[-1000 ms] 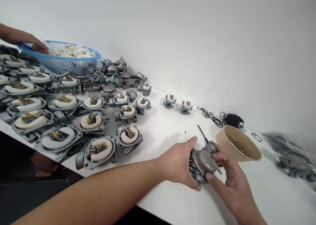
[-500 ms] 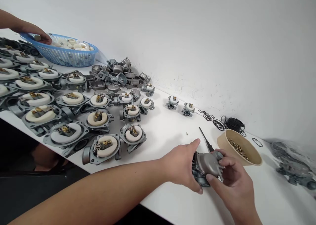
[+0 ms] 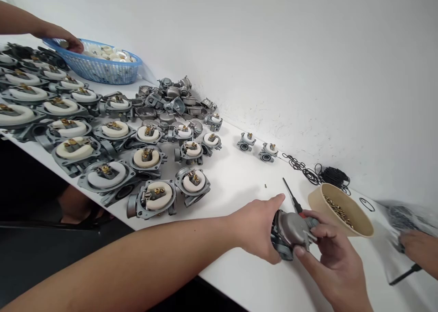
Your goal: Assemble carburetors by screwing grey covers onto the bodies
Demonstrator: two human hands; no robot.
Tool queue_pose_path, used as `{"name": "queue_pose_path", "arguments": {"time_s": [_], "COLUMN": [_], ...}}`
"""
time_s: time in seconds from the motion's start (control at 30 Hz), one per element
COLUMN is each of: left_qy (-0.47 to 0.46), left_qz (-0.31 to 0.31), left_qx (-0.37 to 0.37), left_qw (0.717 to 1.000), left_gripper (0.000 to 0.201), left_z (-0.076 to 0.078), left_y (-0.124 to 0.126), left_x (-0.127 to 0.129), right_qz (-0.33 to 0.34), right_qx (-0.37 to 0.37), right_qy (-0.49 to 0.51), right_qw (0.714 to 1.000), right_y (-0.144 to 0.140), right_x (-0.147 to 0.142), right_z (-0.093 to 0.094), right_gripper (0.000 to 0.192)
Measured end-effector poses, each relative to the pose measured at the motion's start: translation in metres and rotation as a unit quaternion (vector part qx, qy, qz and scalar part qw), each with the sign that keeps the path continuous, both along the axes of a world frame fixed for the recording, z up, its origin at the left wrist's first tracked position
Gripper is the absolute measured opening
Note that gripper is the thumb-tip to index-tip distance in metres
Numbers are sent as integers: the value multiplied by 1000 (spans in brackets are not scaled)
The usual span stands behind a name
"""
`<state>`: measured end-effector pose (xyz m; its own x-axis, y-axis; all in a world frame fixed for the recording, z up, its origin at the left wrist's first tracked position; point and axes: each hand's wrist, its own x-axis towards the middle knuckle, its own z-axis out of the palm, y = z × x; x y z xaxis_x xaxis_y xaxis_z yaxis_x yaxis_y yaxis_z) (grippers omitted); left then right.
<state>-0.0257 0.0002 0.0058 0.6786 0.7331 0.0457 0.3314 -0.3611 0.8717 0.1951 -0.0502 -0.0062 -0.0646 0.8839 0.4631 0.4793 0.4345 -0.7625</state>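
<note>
A grey metal carburettor with a domed bowl [image 3: 290, 232] is being gripped between the left hand [image 3: 258, 227] and right hand [image 3: 330, 252]; just beyond the right hand, a tan paper bowl of brass parts [image 3: 342, 209] is resting on the white counter [image 3: 239, 179].

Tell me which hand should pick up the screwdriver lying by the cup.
Probably the right hand. Its fingers rest on the gray metal part right next to the screwdriver and the cup, while the left hand cups the part's far side and steadies it.

A co-worker's hand [image 3: 419, 252] comes in at the right edge by the grey parts [image 3: 398, 217], where none showed before.
</note>
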Motion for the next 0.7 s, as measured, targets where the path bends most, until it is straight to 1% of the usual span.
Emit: {"name": "queue_pose_path", "arguments": {"time_s": [0.07,0.2,0.27,0.4,0.5,0.6,0.7], "left_qy": [-6,-17,-27,-44,-47,-56,-62], "left_qz": [-10,-17,-15,-13,-13,-13,-9], "left_qx": [3,33,43,42,28,19,10], "left_qw": [1000,999,999,998,998,998,998], "left_gripper": [111,116,115,108,103,100,101], "left_z": [0,-2,-2,-3,-3,-1,-1], "left_y": [1,4,5,5,4,4,4], "left_x": [-1,-3,-3,-4,-5,-6,-6], "right_qz": [6,72,92,93,94,97,98], "right_qx": [-3,25,38,54,64,65,60], "right_qy": [1,-13,-12,-5,-12,-16,-12], "right_qw": [1000,997,995,994,993,993,993], "right_y": [-2,-2,-1,1,3,3,3], "right_x": [-2,1,2,1,0,1,1], "right_z": [3,7,8,10,9,8,7], "right_gripper": [29,27,27,24,27,30,29]}}
